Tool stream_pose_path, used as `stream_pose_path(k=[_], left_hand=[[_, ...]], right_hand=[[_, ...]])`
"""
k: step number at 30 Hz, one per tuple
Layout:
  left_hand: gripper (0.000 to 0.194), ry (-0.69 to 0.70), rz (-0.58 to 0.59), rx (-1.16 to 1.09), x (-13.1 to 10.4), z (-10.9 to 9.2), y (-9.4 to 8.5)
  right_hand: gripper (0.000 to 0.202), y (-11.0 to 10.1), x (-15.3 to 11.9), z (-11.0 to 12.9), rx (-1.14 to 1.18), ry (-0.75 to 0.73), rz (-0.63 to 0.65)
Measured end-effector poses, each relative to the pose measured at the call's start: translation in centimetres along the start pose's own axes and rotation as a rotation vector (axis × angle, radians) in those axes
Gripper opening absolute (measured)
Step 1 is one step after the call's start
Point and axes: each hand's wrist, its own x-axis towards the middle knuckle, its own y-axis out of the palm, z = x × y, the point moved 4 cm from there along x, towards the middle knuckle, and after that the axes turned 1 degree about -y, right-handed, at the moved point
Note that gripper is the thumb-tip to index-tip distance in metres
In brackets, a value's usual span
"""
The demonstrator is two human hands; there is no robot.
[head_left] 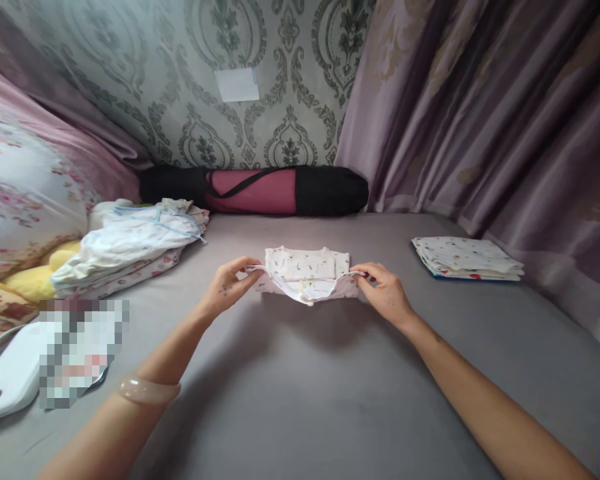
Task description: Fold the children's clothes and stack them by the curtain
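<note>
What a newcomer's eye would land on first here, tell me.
Probably the folded, printed white cloth at the centre, pinched by the left hand and right hand. Beyond it, a long maroon-and-black bag lies along the patterned wall. A pale bangle circles the left forearm.

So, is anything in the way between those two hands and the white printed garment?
Nothing visible is: the left hand and right hand already pinch opposite sides of the white printed garment, directly.
</note>
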Motion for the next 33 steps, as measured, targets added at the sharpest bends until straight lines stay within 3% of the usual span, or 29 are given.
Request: stream_pose_path(k=[5, 15, 20, 25, 33], left_hand=[[0.027, -0.030, -0.067, -0.091, 1.6, 1.2, 0.8], [0.031, -0.124, -0.085, -0.240, 4.7, 4.1, 3.2], [0.027, -0.232, -0.071, -0.123, 6.3, 6.9, 4.9], [0.030, -0.376, -0.148, -0.104, 7.3, 9.9, 6.4], [0.025, -0.295, -0.208, -0.112, 7.4, 10.0, 6.7]], right_hand=[[0.018, 0.5, 1.2, -1.1, 0.019, -0.020, -0.065], [0.021, 2.9, 3.6, -4.9, -0.060, 0.078, -0.072], [0.024, 4.6, 4.6, -7.7, -0.161, 0.237, 0.036], [0.024, 5.7, 4.7, -9.6, -0.211, 0.435, 0.135], [0.021, 5.8, 4.8, -9.5, -0.259, 0.501, 0.116]])
